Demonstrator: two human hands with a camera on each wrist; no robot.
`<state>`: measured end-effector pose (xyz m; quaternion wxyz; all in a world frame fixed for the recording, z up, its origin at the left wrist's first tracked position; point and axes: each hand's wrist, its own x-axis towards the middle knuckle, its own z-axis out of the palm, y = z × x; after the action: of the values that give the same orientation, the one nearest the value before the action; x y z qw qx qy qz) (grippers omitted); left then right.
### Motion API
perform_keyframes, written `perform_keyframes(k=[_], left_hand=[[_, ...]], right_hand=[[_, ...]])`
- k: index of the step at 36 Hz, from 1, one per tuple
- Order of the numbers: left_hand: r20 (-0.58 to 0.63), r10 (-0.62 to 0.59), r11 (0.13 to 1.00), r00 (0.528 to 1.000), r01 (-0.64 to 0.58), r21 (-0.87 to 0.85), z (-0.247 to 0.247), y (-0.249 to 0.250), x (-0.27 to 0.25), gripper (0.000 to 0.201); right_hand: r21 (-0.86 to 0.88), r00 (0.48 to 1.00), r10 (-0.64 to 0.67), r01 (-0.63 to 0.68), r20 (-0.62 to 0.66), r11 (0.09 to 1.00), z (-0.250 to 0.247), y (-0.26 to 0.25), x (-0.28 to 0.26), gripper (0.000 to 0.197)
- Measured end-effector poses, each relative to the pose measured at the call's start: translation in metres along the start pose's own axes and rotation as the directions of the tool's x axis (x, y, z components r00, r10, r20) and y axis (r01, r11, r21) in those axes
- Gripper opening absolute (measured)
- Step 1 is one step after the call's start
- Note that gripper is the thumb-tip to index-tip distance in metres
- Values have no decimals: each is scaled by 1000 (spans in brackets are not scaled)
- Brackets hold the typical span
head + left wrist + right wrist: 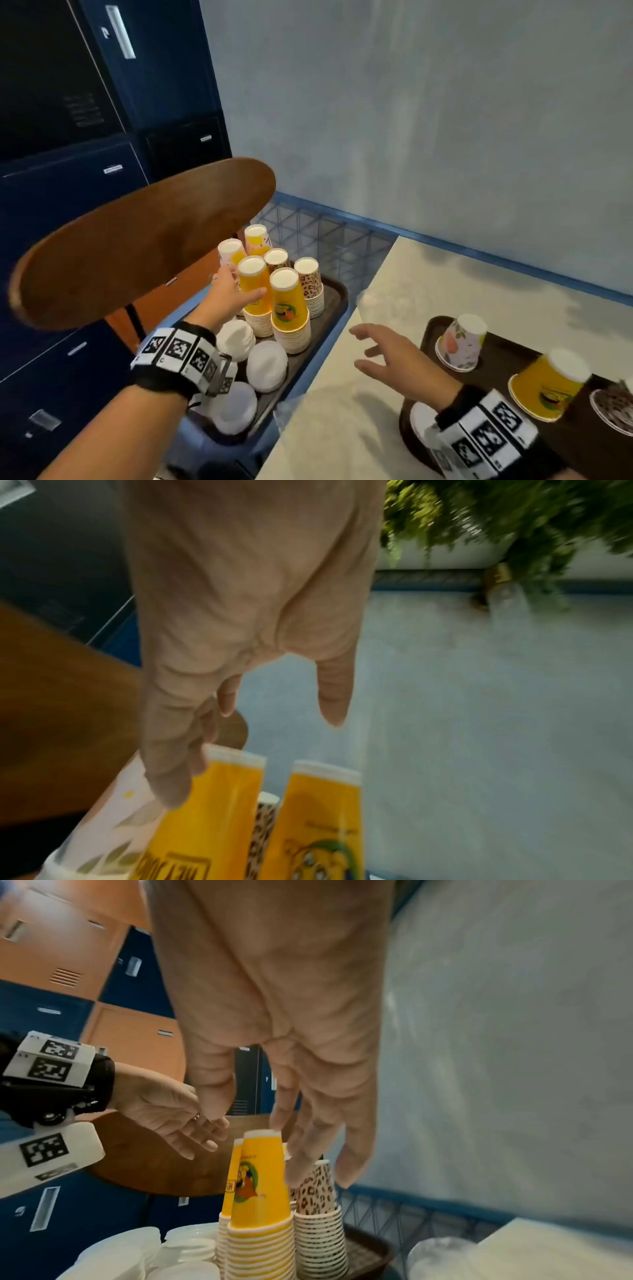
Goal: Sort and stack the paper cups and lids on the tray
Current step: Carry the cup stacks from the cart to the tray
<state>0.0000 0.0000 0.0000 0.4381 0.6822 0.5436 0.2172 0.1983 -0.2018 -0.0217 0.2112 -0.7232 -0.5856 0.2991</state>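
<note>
A dark tray (334, 301) on a low blue cart holds upside-down stacks of yellow cups (289, 308), leopard cups (310, 287) and floral cups (231, 251), with piles of white lids (267, 366) in front. My left hand (239, 287) reaches to the left yellow stack (212, 818), fingers straight and thumb apart across its side. My right hand (376, 349) hovers open at the white table's edge and holds nothing. A second tray (507, 370) on the table carries single floral (460, 342), yellow (548, 387) and leopard (613, 407) cups and a lid (421, 418).
A brown rounded chair back (137, 246) hangs over the left side of the cart. Blue lockers (68, 171) stand behind it and a pale wall (445, 120) to the right. A blue wire rack (325, 240) lies beyond the cups. Something of clear plastic (441, 1259) sits at the table corner.
</note>
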Motion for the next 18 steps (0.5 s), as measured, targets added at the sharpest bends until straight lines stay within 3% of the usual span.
perform_keyframes(k=[3, 7, 13, 18], left_hand=[[-3, -42, 996, 999, 42, -80, -1, -7, 23, 74], [111, -89, 981, 990, 106, -163, 11, -35, 50, 75], [133, -60, 989, 989, 77, -128, 22, -70, 80, 78], [256, -39, 999, 966, 32, 30, 21, -83, 96, 81]], right_hand=[[65, 996, 57, -53, -69, 996, 19, -8, 47, 58], [202, 980, 192, -178, -51, 963, 52, -7, 100, 72], [364, 955, 291, -248, -66, 898, 98, 7, 148, 94], [457, 955, 270, -188, -121, 869, 113, 8, 160, 74]])
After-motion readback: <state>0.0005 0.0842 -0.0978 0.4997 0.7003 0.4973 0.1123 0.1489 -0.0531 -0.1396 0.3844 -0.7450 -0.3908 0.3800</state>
